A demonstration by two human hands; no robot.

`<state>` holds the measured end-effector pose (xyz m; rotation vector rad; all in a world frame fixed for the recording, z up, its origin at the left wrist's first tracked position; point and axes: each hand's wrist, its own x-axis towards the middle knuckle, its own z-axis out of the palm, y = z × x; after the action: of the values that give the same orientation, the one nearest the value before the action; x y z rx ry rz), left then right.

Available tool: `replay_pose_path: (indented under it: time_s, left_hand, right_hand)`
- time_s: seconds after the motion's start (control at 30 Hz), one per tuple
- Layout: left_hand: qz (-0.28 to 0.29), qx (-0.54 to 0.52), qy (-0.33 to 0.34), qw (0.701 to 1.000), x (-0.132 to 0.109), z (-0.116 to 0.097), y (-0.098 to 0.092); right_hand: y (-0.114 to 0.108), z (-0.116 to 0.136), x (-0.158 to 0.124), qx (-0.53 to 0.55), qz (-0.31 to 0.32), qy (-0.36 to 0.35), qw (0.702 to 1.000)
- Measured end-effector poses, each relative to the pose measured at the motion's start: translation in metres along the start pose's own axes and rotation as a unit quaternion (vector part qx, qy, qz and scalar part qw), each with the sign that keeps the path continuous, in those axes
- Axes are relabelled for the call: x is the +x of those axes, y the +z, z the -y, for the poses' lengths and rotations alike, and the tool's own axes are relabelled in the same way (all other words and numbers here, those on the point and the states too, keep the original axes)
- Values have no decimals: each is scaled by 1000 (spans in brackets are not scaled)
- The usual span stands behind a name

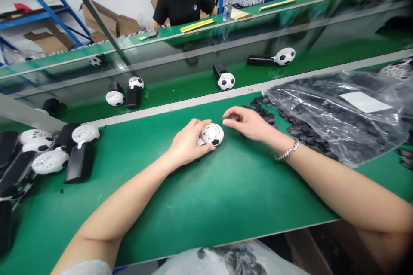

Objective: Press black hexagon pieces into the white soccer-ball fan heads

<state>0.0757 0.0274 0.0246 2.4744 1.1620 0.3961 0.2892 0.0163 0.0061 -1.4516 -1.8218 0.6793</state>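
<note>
My left hand [190,142] is closed around a white football-patterned piece [213,134] with black patches and an openwork top; the hand hides its lower part. Just to its right, apart from it, my right hand [247,122] has thumb and fingers drawn together in a pinch. Anything between those fingertips is too small to make out. Loose black patches [306,133] lie in a heap beyond my right wrist, partly beneath a clear plastic bag [335,103] filled with more dark pieces.
Several football-headed pieces with black handles [79,161] are piled at the left of the green table [200,215]. Others, including one white ball head [285,56], lie on the green belt [180,81] beyond a pale rail. A person in black [183,4] sits across.
</note>
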Motion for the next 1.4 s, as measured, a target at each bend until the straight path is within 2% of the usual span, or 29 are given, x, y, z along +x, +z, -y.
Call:
replay_pose_path:
  time_s: [0.07,0.1,0.2,0.3,0.4,0.53,0.67,0.83,0.97,1.1,1.23,1.4]
  left_hand:
    - [17,31,26,999,0,2,-3]
    - [23,47,39,998,0,4,-4]
    - [27,82,57,995,1,6,-6]
    - [14,100,59,993,0,7,-4]
    - [5,102,78,992,0,9,-1]
    - [1,85,103,991,3,15,-1]
    - [-6,77,117,990,6,21,-1]
    - [-37,92,65,993,6,18,4]
    - [-24,80,61,995,3,16,1]
    - [5,40,74,996,3,16,-2]
    - [-34,20,38,999,4,12,4]
    - [-62,14,26,998,4,7,9]
  right_hand:
    - [-11,-10,4,-120,-36,-13,992]
    - [-14,-14,4,-175,-32,-25,984]
    - [-14,-15,3,-290,21,-71,954]
    - [-7,-7,0,-351,39,-111,929]
    - [-3,1,-5,-310,44,-106,944]
    - [-4,5,-10,-145,24,-59,987]
    - [-4,6,-14,-31,48,-64,996]
    - [-2,15,-17,-61,19,-160,985]
    - [2,21,-18,-19,38,-132,990]
    - [7,22,-18,-34,59,-171,983]
    - [10,25,-18,-61,45,-188,979]
    - [16,24,-17,-10,8,-143,990]
